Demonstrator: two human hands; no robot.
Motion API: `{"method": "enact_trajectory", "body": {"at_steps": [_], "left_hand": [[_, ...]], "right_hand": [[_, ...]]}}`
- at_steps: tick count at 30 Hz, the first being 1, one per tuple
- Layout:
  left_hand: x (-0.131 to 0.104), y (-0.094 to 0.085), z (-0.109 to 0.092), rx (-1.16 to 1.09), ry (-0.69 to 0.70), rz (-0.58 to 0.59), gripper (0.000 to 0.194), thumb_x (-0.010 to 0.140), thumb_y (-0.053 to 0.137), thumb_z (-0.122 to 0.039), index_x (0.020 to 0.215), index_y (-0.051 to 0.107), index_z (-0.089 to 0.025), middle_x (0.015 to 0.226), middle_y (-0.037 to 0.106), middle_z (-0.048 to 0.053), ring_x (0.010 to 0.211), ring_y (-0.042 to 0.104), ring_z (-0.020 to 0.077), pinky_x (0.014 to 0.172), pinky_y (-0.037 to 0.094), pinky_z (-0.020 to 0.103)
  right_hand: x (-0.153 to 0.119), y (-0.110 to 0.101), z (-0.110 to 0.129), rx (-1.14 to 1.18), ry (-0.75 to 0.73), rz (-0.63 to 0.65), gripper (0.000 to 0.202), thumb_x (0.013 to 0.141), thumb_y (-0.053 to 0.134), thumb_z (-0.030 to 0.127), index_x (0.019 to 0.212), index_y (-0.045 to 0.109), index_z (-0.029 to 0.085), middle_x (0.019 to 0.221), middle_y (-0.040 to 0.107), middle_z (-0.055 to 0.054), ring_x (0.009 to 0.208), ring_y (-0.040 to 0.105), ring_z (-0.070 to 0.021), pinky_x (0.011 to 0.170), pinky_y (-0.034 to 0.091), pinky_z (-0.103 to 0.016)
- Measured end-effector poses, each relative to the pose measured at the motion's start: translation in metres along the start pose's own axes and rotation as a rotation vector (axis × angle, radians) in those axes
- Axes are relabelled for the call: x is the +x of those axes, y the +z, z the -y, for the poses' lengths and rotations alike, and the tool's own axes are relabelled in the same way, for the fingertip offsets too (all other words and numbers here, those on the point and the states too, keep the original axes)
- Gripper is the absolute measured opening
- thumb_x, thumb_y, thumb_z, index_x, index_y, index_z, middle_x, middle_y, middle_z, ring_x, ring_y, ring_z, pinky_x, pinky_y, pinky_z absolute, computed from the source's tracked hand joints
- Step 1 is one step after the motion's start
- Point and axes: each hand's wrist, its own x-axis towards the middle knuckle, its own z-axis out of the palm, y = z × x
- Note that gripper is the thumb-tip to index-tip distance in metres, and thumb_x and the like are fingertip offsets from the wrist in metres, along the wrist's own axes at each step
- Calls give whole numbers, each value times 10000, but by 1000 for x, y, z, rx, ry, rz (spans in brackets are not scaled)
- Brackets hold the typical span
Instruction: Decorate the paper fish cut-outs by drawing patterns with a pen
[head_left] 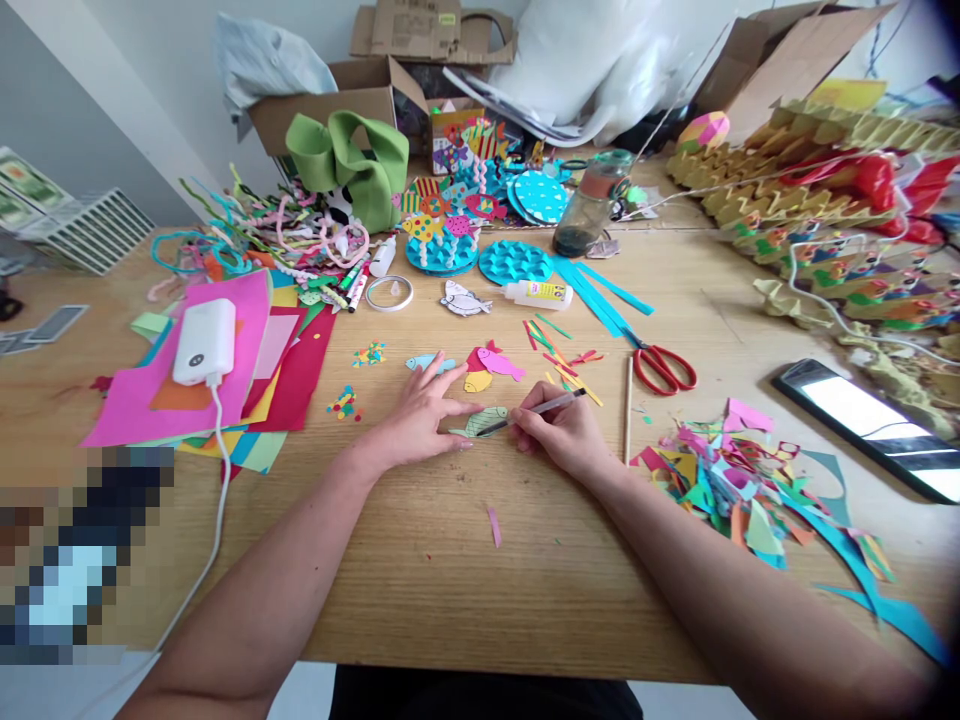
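A small green paper fish with drawn lines lies on the table between my hands. My left hand rests with fingers spread, its thumb and forefinger at the fish's left end. In my right hand a slim pen is gripped, its dark tip on the fish. Just beyond my left fingers lies a blue paper fish. A pink fish and a yellow fish overlap a red one, farther back. Thin paper strips are scattered beyond my right hand.
Red-handled scissors and a wooden stick lie right, near paper scraps and a phone. A glue bottle lies behind the fish. Left, a white power bank with a cable sits on coloured sheets.
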Motion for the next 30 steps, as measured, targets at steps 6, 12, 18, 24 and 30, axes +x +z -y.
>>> {"method": "enact_trajectory", "body": {"at_steps": [6, 12, 18, 24, 30], "left_hand": [[-1, 0, 0, -5, -2, -6, 454, 747, 793, -361, 1186, 685, -321, 1576, 272, 59, 1480, 35, 366, 1169, 162, 575], [-1, 0, 1, -18, -3, -15, 455, 731, 806, -358, 1171, 694, -319, 1570, 287, 55, 1478, 49, 370, 1169, 163, 577], [-1, 1, 2, -25, 4, -16, 447, 738, 799, -364, 1170, 691, -329, 1572, 285, 43, 1479, 45, 365, 1163, 170, 590], [0, 1, 2, -7, 7, -20, 476, 731, 804, -369, 1188, 678, -341, 1575, 278, 38, 1478, 53, 369, 1160, 172, 595], [0, 0, 0, -6, -1, -10, 480, 730, 806, -358, 1192, 676, -330, 1576, 274, 40, 1479, 49, 364, 1161, 178, 591]], "right_hand": [[-1, 0, -1, -13, -1, -3, 270, 765, 693, 376, 704, 505, 192, 532, 624, 2, 412, 547, -112, 402, 427, -211], [0, 0, -2, -11, 2, 8, 278, 765, 695, 382, 705, 503, 190, 543, 629, -2, 409, 542, -109, 399, 422, -208], [0, 0, -1, -12, -6, 5, 288, 761, 705, 391, 700, 509, 189, 530, 624, 1, 406, 542, -107, 399, 425, -206], [0, 2, 3, 53, -15, -101, 340, 729, 738, 441, 694, 503, 198, 549, 634, 3, 380, 536, -108, 342, 419, -205], [0, 4, 2, 31, -16, -158, 378, 732, 739, 488, 704, 504, 193, 576, 644, -6, 377, 535, -100, 318, 417, -198]]}}
